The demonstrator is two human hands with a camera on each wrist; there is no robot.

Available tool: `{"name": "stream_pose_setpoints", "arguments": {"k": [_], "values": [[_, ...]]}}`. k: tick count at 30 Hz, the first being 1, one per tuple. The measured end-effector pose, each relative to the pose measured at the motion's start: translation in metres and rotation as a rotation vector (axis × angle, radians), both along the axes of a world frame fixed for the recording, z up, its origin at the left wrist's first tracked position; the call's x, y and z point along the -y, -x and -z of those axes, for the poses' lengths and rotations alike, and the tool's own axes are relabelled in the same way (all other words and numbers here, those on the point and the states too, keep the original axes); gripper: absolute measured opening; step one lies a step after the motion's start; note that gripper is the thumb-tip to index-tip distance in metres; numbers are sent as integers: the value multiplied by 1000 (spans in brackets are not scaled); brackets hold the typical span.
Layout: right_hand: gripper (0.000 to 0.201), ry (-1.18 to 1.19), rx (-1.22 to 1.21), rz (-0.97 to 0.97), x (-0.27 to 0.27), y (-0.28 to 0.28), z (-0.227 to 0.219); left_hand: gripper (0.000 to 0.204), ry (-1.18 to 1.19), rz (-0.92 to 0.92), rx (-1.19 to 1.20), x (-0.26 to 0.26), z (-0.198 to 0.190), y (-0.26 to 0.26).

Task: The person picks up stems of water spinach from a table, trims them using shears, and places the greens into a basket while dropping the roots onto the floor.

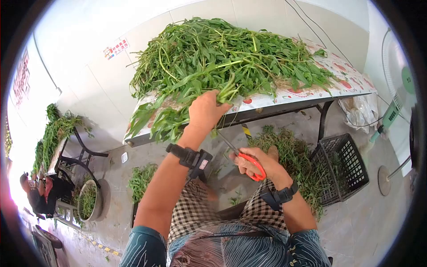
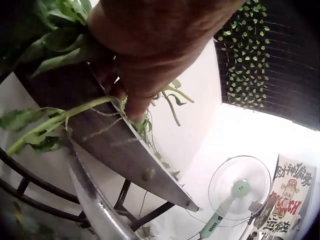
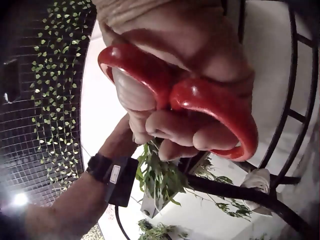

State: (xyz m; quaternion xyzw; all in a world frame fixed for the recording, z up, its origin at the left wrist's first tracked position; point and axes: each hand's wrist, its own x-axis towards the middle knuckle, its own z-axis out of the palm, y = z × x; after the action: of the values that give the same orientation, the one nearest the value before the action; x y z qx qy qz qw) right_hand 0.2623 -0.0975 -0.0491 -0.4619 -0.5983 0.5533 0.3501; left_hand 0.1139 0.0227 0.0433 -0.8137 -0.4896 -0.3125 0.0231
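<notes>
My left hand (image 1: 205,111) grips a bunch of green leafy stems (image 1: 229,90) at the table's front edge, their leaves hanging to the left. My right hand (image 1: 272,168) holds scissors with red handles (image 1: 257,163), its fingers through the loops, as the right wrist view shows. The blades point up and left, toward the space below the left hand. In the left wrist view a scissor blade (image 2: 90,187) meets a leafy stem (image 2: 85,107) that dangles below the hand. A large heap of the same greens (image 1: 213,53) covers most of the table.
The table (image 1: 351,84) has a fruit-patterned cover. Below lie cut greens (image 1: 307,169) beside a black plastic crate (image 1: 344,171). A standing fan (image 1: 393,111) is at the right. On the left, another person (image 1: 38,191) sits near a second table and a round tub (image 1: 95,207).
</notes>
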Motion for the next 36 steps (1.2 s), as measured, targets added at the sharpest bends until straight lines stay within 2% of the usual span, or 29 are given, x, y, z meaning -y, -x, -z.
{"name": "stream_pose_setpoints", "arguments": {"k": [1, 6, 9, 12, 16, 17, 20, 23, 26, 28, 31, 34, 36], "values": [[33, 7, -20, -1, 3, 1, 1, 47, 31, 0, -49, -3, 1, -2], [33, 27, -109, 10, 21, 0, 15, 36, 7, -5, -63, -3, 4, 4], [33, 112, -403, -15, 40, -16, 23, 29, 33, 58, 33, 12, 3, 29], [31, -63, -492, 147, 49, -20, 25, 22, 162, 73, 184, 49, 6, 60], [31, -160, -557, 358, 31, -16, 30, 14, 319, 118, 455, 89, 32, 83], [34, -160, -718, 367, 25, -10, 27, 11, 372, 142, 496, 98, 37, 84], [37, -280, -720, 512, 21, 7, 4, 13, 519, 208, 441, 120, 44, 79], [39, -333, -709, 629, 19, 12, -11, 14, 600, 318, 413, 122, 63, 76], [39, -373, -744, 550, 20, 12, -12, 14, 669, 374, 391, 123, 74, 71], [38, -388, -675, 592, 21, 12, -9, 17, 645, 381, 377, 122, 80, 71], [36, -380, -632, 606, 22, 14, -5, 23, 710, 268, 530, 119, 71, 70], [36, -385, -635, 543, 25, 27, 0, 26, 638, 339, 591, 120, 67, 62], [36, -379, -637, 502, 26, 38, 0, 23, 604, 332, 488, 120, 72, 57]]}}
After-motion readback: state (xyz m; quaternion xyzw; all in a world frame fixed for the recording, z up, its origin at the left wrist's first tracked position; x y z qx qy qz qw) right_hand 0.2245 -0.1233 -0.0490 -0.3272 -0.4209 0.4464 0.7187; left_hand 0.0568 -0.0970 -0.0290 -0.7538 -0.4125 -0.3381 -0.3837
